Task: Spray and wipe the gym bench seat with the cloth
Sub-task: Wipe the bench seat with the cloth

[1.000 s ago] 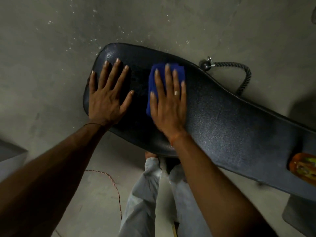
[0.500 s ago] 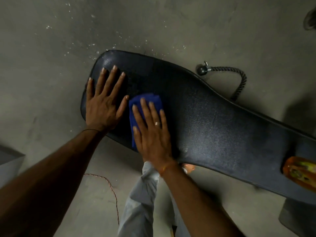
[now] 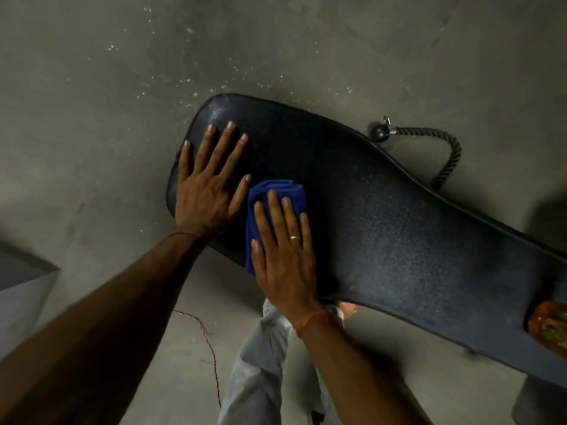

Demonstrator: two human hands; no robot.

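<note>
Right hand [image 3: 283,259] lies flat with fingers straight, pressing the folded blue cloth [image 3: 276,190] onto the bench seat [image 3: 399,240] by its near edge. Left hand [image 3: 205,191], fingers splayed, rests flat on the bench seat's rounded end, just beside the cloth. A rope handle [image 3: 445,154] lies beyond the far edge.

cloth [image 3: 277,191] on bench seat [image 3: 399,228], rope [image 3: 441,154] behind

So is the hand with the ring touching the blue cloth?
Touching. The head view shows the right hand lying flat on the cloth, its straight fingers pressing it onto the bench.
</note>
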